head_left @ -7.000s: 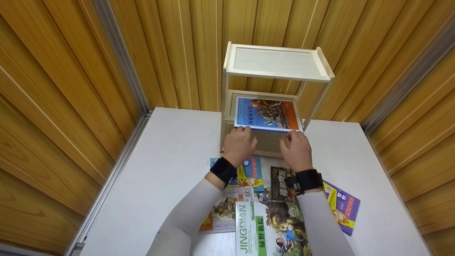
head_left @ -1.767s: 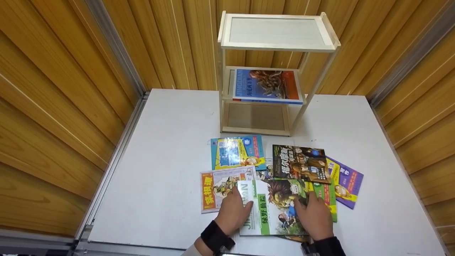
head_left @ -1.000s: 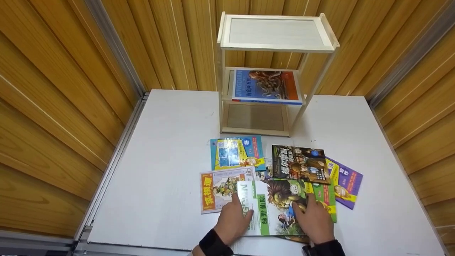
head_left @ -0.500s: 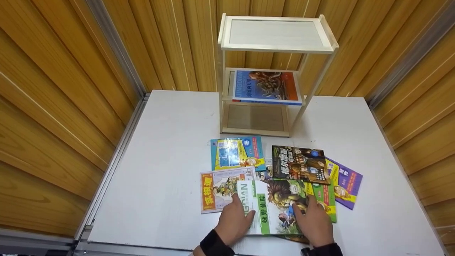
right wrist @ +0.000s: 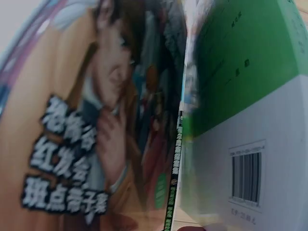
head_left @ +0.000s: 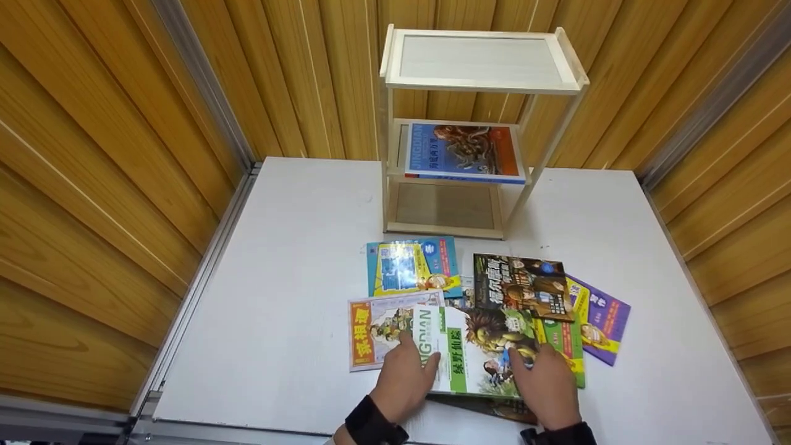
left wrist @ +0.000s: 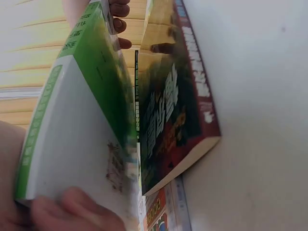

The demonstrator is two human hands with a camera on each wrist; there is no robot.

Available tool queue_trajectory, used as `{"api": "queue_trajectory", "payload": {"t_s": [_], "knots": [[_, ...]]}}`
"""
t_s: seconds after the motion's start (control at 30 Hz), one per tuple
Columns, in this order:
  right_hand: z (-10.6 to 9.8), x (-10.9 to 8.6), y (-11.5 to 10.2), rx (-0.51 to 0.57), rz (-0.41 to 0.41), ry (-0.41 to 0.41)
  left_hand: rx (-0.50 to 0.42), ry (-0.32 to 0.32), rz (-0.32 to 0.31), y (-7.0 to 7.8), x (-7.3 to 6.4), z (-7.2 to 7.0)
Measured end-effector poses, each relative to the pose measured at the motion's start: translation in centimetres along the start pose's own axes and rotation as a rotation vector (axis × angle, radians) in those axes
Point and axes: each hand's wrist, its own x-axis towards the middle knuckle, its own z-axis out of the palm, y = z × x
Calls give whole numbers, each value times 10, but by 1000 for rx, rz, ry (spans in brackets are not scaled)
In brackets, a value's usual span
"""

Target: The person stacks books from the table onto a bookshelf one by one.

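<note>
White table (head_left: 290,296), wood walls (head_left: 330,80). Left hand (head_left: 401,382) and right hand (head_left: 550,388) both gripping the lion book (head_left: 485,349) by its ends, near side, just over a dark book (left wrist: 168,110). Reads 绿野仙踪; blue book (head_left: 463,149) on far rack (head_left: 482,60): JINGDIAN.

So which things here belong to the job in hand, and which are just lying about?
Part of the job:
lion book, held at both sides
probably the wooden rack, with the octopus book on its middle shelf

Apparently just lying about:
teal book
orange-edged book
black book
purple book
green book
</note>
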Motion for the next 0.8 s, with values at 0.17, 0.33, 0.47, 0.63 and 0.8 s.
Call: {"api": "queue_trajectory", "payload": {"t_s": [0.17,0.33,0.47,0.63,0.8], "knots": [[-4,-4,-7,32,-15,15,-56,14,-35,-1,2,-6],[-6,-5,-12,46,-18,39,-59,34,-37,-3,4,-9],[-8,-2,-15,49,-46,63,-68,38,-24,-2,8,-13],[-11,2,-18,58,-49,76,-105,59,13,4,14,-20],[-12,6,-24,68,-45,68,-95,56,32,8,21,-29]]}}
